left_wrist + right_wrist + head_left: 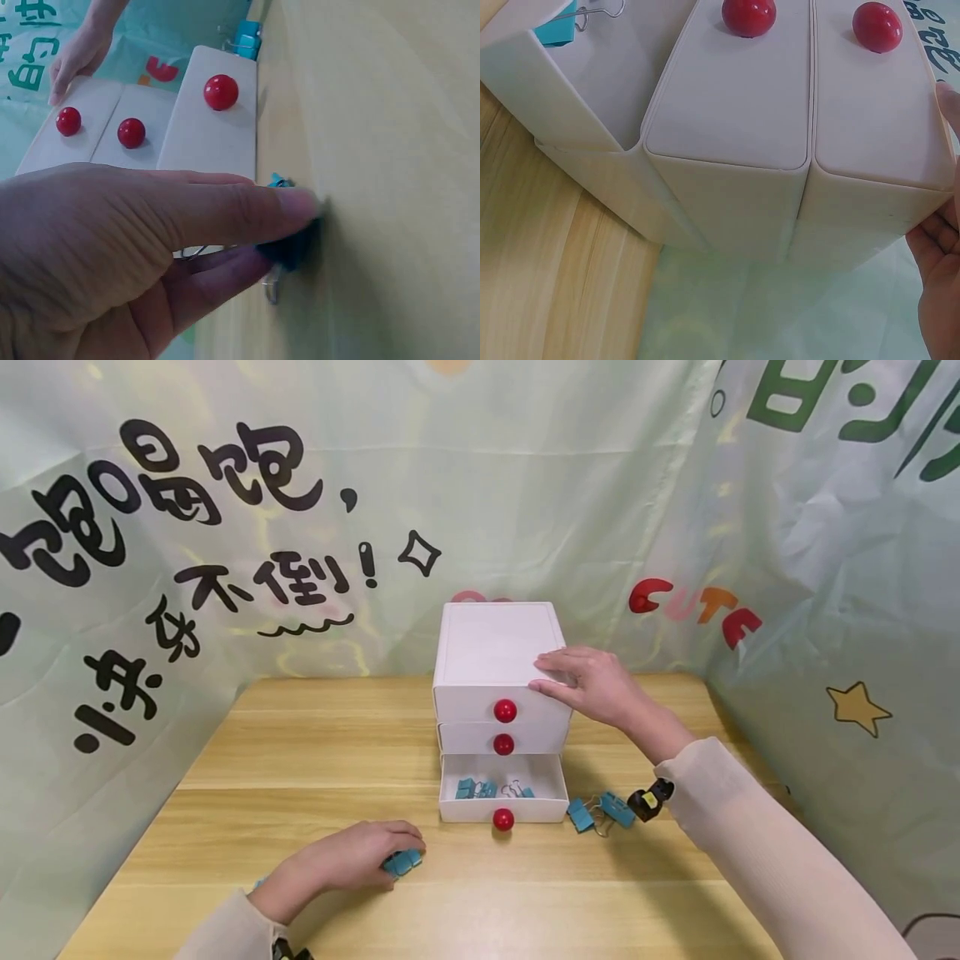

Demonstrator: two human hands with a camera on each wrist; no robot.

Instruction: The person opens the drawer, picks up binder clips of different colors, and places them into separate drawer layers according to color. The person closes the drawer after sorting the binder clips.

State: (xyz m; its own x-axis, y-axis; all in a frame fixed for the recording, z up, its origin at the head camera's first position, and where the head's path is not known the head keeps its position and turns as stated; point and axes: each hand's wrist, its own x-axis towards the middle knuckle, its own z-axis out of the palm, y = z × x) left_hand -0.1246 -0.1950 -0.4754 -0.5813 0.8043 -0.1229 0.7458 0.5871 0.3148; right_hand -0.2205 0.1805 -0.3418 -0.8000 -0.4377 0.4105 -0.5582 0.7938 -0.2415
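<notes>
A white drawer box with red knobs stands on the table, its bottom drawer pulled out. Inside that drawer lie several blue binder clips. To the front left, my left hand pinches blue binder clips between thumb and fingers, low over the tabletop. In the left wrist view the thumb covers part of the dark blue clip, and a wire handle sticks out below. My right hand rests on the box's top at its right edge, with fingers extended.
More blue binder clips lie on the wooden table just right of the open drawer. A bit of blue shows behind my left wrist. Printed cloth hangs behind and along both sides.
</notes>
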